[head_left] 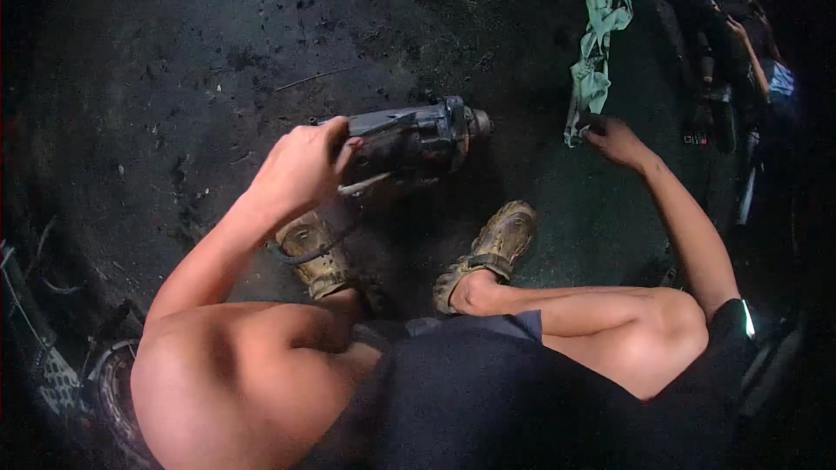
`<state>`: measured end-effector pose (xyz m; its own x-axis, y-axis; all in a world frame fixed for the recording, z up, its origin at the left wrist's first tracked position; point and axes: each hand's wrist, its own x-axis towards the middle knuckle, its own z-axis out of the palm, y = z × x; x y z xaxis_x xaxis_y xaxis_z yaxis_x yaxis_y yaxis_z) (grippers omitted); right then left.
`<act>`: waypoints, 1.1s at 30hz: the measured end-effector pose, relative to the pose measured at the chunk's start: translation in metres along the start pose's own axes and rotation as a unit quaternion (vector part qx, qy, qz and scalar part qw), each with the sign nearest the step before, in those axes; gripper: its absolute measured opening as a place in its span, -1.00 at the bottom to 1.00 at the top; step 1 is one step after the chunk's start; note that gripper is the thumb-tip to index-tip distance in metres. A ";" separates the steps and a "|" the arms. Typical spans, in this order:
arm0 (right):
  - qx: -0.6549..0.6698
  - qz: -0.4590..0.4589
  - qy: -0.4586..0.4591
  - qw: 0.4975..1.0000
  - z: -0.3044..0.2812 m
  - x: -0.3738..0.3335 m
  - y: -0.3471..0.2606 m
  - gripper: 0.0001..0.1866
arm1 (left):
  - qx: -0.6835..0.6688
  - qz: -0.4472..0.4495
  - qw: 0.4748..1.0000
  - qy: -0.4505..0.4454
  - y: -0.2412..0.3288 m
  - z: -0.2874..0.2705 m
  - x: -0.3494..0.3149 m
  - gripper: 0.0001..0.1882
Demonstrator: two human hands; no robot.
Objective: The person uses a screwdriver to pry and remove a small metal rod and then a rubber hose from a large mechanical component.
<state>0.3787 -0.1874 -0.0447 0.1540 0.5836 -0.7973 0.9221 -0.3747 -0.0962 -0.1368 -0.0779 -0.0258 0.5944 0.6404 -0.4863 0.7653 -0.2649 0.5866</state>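
My left hand [300, 165] is closed round the rear end of a black cylindrical power tool [405, 139]. The tool lies sideways in front of me, its collar and short metal nose pointing right. My palm and fingers hide its left end. Further right, my right hand [623, 144] has its fingers pinched together at the lower end of a long, crumpled pale green cloth [596, 52]. The cloth stretches away toward the far right. A dark patch at my fingertips is too dim to make out.
My sandals [501, 239] stand on the dark, stained floor [192, 52], a dark cord [318, 252] looping over the left one. Another person's arm [753, 57] and dark machinery show at the far right. A round metal part [117, 392] sits beside my left knee.
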 end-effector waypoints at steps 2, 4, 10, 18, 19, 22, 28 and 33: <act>0.019 -0.040 0.022 0.999 0.002 -0.001 0.003 -0.58 | -0.007 -0.042 0.999 -0.010 -0.009 -0.010 -0.003 -0.68; 0.018 -0.014 0.014 1.000 0.002 -0.004 0.010 -0.59 | -0.036 -0.111 0.992 -0.041 -0.023 -0.018 -0.009 -0.62; -0.014 0.001 -0.014 1.000 0.008 -0.011 0.017 -0.61 | -0.062 -0.099 0.993 -0.023 -0.034 -0.007 -0.010 -0.58; -0.046 -0.044 0.009 0.998 0.006 -0.010 0.008 -0.60 | -0.003 -0.055 0.996 0.070 -0.019 -0.017 -0.001 -0.64; -0.012 -0.046 0.002 0.999 0.008 -0.011 0.008 -0.59 | -0.006 -0.054 0.996 0.067 -0.021 -0.017 -0.001 -0.64; 0.034 -0.015 -0.012 0.999 0.007 -0.022 -0.004 -0.57 | 0.039 0.039 0.995 0.080 -0.032 -0.013 0.001 -0.74; 0.013 -0.007 -0.025 1.000 0.006 -0.016 0.008 -0.53 | 0.138 0.134 0.978 0.083 -0.044 -0.013 0.025 -0.64; 0.049 -0.041 -0.018 0.998 0.009 -0.010 0.002 -0.53 | 0.075 0.128 0.988 0.039 -0.041 -0.009 0.042 -0.70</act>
<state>0.3759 -0.2009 -0.0420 0.0649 0.5903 -0.8045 0.8922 -0.3955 -0.2182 -0.1452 -0.0336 -0.0648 0.7563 0.5914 -0.2798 0.6246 -0.5254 0.5778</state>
